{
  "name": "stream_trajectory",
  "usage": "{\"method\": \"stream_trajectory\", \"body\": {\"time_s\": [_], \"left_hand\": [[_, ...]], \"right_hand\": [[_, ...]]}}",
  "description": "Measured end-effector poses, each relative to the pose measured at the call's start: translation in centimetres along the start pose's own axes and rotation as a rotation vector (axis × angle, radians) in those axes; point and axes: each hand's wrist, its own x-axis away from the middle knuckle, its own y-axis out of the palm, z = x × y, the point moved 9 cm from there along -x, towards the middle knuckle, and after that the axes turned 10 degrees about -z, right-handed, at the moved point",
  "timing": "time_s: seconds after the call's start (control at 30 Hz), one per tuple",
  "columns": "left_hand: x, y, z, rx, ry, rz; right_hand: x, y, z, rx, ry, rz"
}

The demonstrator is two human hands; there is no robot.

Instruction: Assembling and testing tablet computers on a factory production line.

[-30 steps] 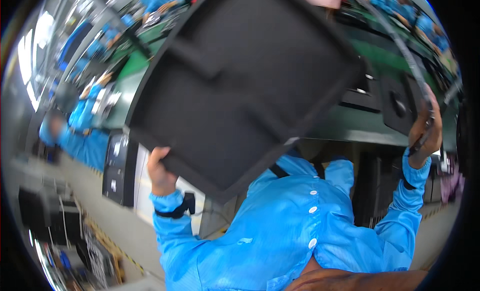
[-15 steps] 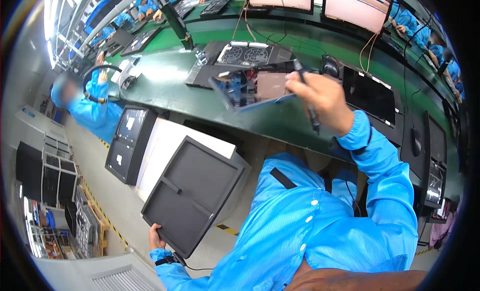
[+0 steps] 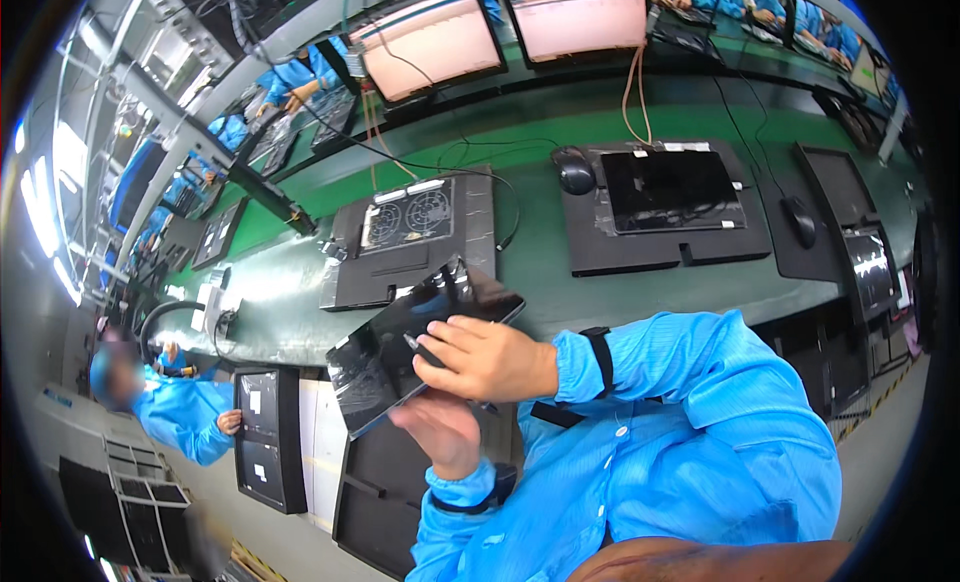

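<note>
A glossy dark display panel (image 3: 400,347) with film-like reflections is held tilted in front of me, over the table's near edge. My left hand (image 3: 447,434), slightly blurred, supports its lower right edge, the fingertips partly hidden by the panel. Above it, my right hand (image 3: 485,360) lies across the panel's right part with bent fingers. A slim black pen-like tool (image 3: 414,344) sticks out from between those fingers. Beyond the panel lies a black fixture board (image 3: 345,282) carrying a clear sheet with two round patterns (image 3: 408,218).
Another fixture with a dark screen (image 3: 672,190), two black mice (image 3: 573,170) and cables are on the green table (image 3: 540,267). Black trays (image 3: 375,502) stand at lower left, beside a white box (image 3: 322,447). A co-worker in blue (image 3: 185,412) touches a tray (image 3: 268,437). Monitors (image 3: 430,44) stand behind.
My right hand has brought the display panel down and left, toward me. My left hand has let go of the black tray and come up to the panel. The view has swung right.
</note>
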Motion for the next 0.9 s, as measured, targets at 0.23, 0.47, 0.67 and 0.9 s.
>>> {"method": "stream_trajectory", "body": {"time_s": [0.23, 0.47, 0.67, 0.9], "left_hand": [[0.0, -10.5, -1.6, 0.103, -0.216, 0.528], [-0.6, -11.8, 0.9, 0.227, -0.264, 0.465], [-1.0, -13.1, -2.1, 0.383, -0.304, 0.426], [-1.0, -13.0, -2.0, 0.374, -0.350, 0.501]], "right_hand": [[2.9, -1.2, 6.3, -0.344, 0.211, -0.352], [8.5, 4.0, 14.7, 0.086, 0.347, -0.635], [7.8, 7.3, 19.9, 0.033, 0.399, -0.318], [9.0, 9.7, 21.6, -0.019, 0.417, -0.502]]}}
